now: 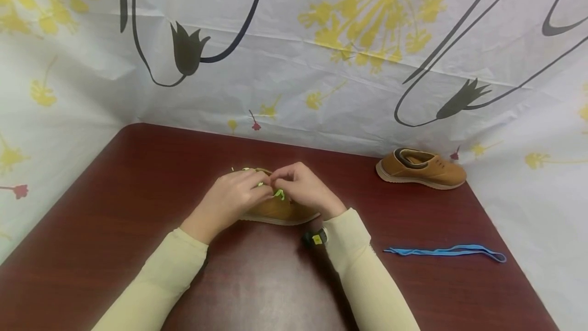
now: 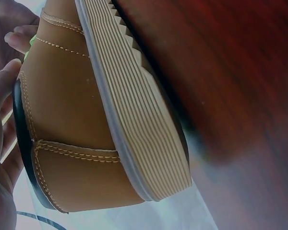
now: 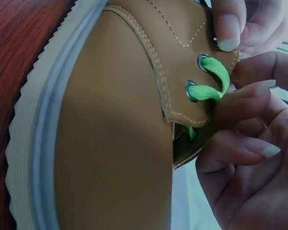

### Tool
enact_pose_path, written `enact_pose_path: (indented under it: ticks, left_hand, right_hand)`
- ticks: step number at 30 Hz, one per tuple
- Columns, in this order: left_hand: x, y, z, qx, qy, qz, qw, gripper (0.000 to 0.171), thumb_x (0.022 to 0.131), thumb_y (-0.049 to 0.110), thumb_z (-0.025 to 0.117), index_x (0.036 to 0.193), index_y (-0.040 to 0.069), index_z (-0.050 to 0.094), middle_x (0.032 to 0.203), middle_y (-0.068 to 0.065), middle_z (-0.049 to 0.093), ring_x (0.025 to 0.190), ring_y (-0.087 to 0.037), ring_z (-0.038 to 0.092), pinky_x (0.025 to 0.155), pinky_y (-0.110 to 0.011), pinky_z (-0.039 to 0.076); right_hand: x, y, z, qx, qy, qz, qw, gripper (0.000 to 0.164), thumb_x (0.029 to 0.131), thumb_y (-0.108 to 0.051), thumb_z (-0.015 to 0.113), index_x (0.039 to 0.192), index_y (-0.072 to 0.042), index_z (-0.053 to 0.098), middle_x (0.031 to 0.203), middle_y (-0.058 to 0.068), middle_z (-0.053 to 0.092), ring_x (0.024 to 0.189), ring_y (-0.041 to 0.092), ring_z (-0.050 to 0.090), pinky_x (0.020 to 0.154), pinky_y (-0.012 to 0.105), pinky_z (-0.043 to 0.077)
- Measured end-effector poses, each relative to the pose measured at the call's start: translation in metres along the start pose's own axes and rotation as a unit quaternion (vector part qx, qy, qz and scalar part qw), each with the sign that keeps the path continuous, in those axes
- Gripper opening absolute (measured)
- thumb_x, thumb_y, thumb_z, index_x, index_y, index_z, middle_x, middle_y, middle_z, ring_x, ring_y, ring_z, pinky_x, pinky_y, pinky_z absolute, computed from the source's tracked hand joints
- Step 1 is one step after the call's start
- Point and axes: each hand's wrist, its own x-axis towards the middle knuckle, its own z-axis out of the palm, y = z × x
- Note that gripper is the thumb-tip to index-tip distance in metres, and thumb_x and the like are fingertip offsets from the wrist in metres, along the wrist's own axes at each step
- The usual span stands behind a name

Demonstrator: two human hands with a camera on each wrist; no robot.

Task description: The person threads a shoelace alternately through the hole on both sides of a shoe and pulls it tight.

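Observation:
A tan shoe (image 1: 280, 212) with a pale ridged sole stands near the middle of the table, under both hands. A bright green shoelace (image 3: 215, 72) runs through metal eyelets on its flap. My left hand (image 1: 236, 195) grips the shoe's upper by the opening; its thumb presses the flap edge beside the eyelets in the right wrist view. My right hand (image 1: 303, 186), fingers curled, pinches at the green lace close to the lower eyelets. The exact pinch point is partly hidden by the fingers. Green lace also shows between the hands in the head view.
A second tan shoe (image 1: 424, 170), with no lace seen in it, sits at the back right. A folded blue shoelace (image 1: 445, 252) lies on the right of the dark red table (image 1: 115, 208). Patterned white sheeting (image 1: 275, 40) hangs behind and beside the table.

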Motion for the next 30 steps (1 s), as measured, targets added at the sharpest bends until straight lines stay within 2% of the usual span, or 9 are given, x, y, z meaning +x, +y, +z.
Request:
enact_pose_path:
  ticks: [3,8,17,25,30]
  left_hand:
    - [0.000,0.000,0.001,-0.002,-0.001,-0.004,1.0000,0.011,0.088,0.011,0.078,0.098,0.016,0.075,0.098,0.002,0.068,0.086,-0.013,0.064,0.071,-0.024,0.056]
    - [0.001,0.000,0.002,-0.033,0.012,-0.017,0.9992,0.011,0.088,0.014,0.079,0.098,0.012,0.076,0.101,0.001,0.068,0.087,-0.013,0.065,0.071,-0.025,0.058]
    - [0.003,0.001,0.004,-0.074,0.035,-0.032,0.9962,0.014,0.083,0.017,0.083,0.092,0.010,0.074,0.098,0.000,0.067,0.084,-0.014,0.065,0.069,-0.026,0.058]
    - [0.006,0.000,-0.001,-0.102,0.045,-0.043,0.9929,0.012,0.082,0.016,0.083,0.089,0.011,0.075,0.098,0.000,0.069,0.085,-0.014,0.066,0.071,-0.025,0.057]
    - [0.006,-0.001,-0.004,-0.109,0.036,-0.044,0.9925,0.013,0.081,0.020,0.085,0.088,0.012,0.076,0.095,0.001,0.070,0.084,-0.013,0.066,0.071,-0.026,0.057]
  right_hand:
    - [-0.001,-0.001,0.000,0.003,-0.002,0.002,1.000,0.025,0.094,-0.008,0.053,0.099,-0.012,0.078,0.065,0.001,0.059,0.046,0.011,0.043,0.047,0.024,0.036]
    - [-0.001,-0.003,-0.001,-0.008,-0.002,-0.005,1.000,0.024,0.093,-0.007,0.052,0.093,-0.012,0.075,0.058,0.000,0.053,0.047,0.011,0.044,0.047,0.024,0.036]
    - [-0.003,-0.003,-0.006,-0.026,-0.044,-0.025,0.998,0.026,0.093,-0.004,0.050,0.096,-0.010,0.075,0.062,0.002,0.056,0.051,0.014,0.048,0.051,0.024,0.040]
    - [-0.003,-0.002,-0.009,-0.033,-0.065,-0.033,0.997,0.028,0.092,-0.002,0.051,0.106,-0.008,0.074,0.086,0.004,0.069,0.056,0.014,0.056,0.056,0.026,0.049]
    - [-0.003,-0.001,-0.010,-0.038,-0.074,-0.034,0.996,0.027,0.090,0.000,0.055,0.109,-0.007,0.074,0.093,0.005,0.074,0.060,0.014,0.060,0.057,0.027,0.052]
